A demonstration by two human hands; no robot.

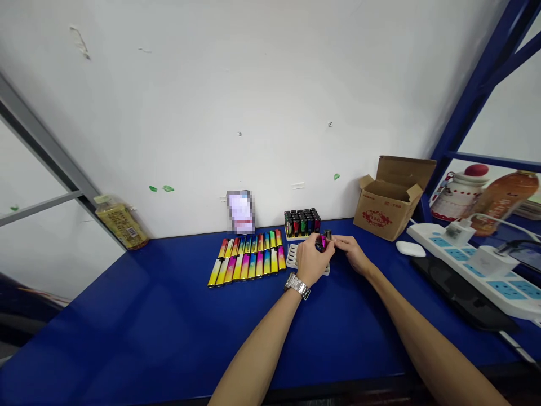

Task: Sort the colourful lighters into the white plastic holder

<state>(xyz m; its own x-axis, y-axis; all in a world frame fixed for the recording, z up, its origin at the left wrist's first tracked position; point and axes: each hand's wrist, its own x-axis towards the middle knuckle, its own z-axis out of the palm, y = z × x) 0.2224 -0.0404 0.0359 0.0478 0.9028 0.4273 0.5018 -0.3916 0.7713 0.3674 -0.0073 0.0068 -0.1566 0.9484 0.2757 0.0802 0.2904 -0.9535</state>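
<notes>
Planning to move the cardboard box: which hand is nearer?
Right. The right hand is in front and left of the cardboard box; the left hand is farther left.

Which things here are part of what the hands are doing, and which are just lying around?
Part of it: left hand, right hand, shiny pink lighter, white tray, rainbow lighters, black-topped lighters.
Lying around: cardboard box, power strip, white computer mouse, yellow packet.

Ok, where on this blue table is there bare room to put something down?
The widest bare table is left of the lighters. More lies between your right hand and the box. Crowded: around your left hand, the white tray and the lighter rack.
</notes>
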